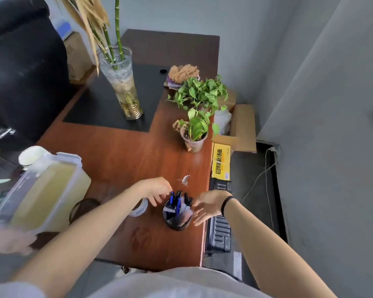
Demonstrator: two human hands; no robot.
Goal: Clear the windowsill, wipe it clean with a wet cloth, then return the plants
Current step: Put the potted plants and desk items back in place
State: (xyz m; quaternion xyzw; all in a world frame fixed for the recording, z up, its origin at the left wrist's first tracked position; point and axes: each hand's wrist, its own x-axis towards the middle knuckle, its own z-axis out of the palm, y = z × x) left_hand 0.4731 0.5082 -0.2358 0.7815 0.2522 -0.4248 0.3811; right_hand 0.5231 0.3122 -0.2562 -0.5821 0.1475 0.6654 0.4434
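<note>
My left hand (157,190) and right hand (209,206) flank the pen holder (177,214), fingers loose, gripping nothing. The small potted plant (193,132) and bamboo vase (121,82) stand farther along the desk (127,158), with the cloth (183,76) beyond.

The yellow carton (221,162) carries large black Chinese characters, starting 招牌 and ending 汤面.
</note>
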